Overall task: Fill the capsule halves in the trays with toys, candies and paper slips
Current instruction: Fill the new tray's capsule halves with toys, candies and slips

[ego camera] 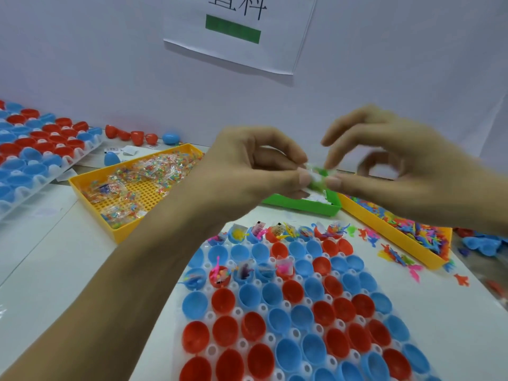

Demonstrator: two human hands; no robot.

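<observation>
Close to us sits our tray [248,346] of red and blue cups [286,320]. It lies at the near edge of the table [63,257], so we can reach every cup. Most near cups hold nothing yet. One row across the middle of the tray and the row at its far edge already have little toys and paper slips in them.

Above the far edge of the tray we hold our two hands up together. Our left hand [247,166] and our right hand [390,163] each pinch one end of a small green and white packet [320,176] between thumb and finger. It is blurry, so we cannot tell what it is. We think we are pulling it open or sorting it before it goes into a cup.

Just behind our hands is the green box [308,204] with white slips inside. The yellow box of candy bags [132,185] lies to the left, and the yellow box of toys [406,229] to the right. They sit side by side so we can grab from each.

Far off, at the left edge of the table, is another tray of cups [41,149].
</observation>
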